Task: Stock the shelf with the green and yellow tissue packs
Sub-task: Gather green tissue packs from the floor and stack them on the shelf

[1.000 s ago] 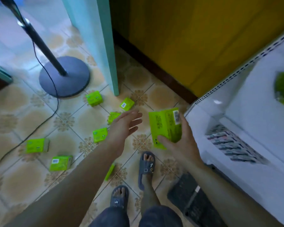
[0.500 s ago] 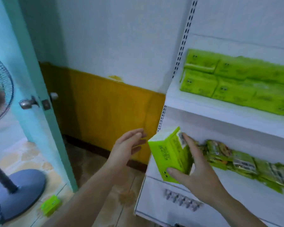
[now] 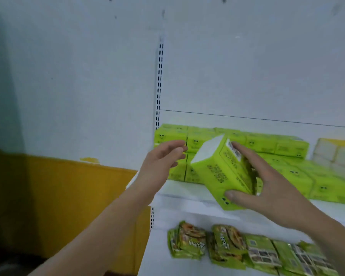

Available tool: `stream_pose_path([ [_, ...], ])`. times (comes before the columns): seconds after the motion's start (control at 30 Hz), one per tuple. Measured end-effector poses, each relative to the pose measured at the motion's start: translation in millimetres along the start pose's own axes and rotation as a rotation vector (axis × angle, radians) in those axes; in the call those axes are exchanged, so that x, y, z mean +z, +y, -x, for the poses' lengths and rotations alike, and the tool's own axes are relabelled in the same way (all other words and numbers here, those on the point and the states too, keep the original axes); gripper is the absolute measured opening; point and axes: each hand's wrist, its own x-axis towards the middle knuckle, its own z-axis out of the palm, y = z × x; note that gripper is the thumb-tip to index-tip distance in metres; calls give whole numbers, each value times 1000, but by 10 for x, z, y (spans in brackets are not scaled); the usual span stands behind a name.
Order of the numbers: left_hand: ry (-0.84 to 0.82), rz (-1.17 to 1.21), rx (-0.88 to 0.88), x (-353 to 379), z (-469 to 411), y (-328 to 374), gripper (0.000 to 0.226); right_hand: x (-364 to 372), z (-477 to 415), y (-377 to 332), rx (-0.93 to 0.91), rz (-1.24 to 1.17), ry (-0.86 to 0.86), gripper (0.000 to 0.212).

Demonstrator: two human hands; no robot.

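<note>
My right hand [image 3: 267,182] grips a green tissue pack [image 3: 221,174], tilted, with its white end up and a barcode near my fingers. It hovers in front of the white shelf [image 3: 187,193], just above the shelf's front edge. Rows of green tissue packs [image 3: 267,144] are stacked on that shelf, two layers high at the left. My left hand [image 3: 161,162] is open, fingers together and extended, just left of the held pack and in front of the stack's left end.
Pale yellow packs [image 3: 335,154] sit at the shelf's right end. A lower shelf holds green snack packets [image 3: 225,246]. A slotted upright [image 3: 158,96] marks the shelf's left side. A white and orange wall [image 3: 58,186] lies to the left.
The view has risen from the floor to the shelf. My right hand has lifted the green pack up to the stocked shelf; my left hand rose alongside it, still holding nothing.
</note>
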Motion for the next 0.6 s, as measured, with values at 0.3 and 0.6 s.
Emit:
stream_pose_path([
  [0.3,-56,-773,327,611,-1011,-304,37,-742,-954,882,141,248,-65,93],
  [0.6,-257,-1325,367,781,-1428,-464,55,-746,-1583,1319,166,449,-347,84],
])
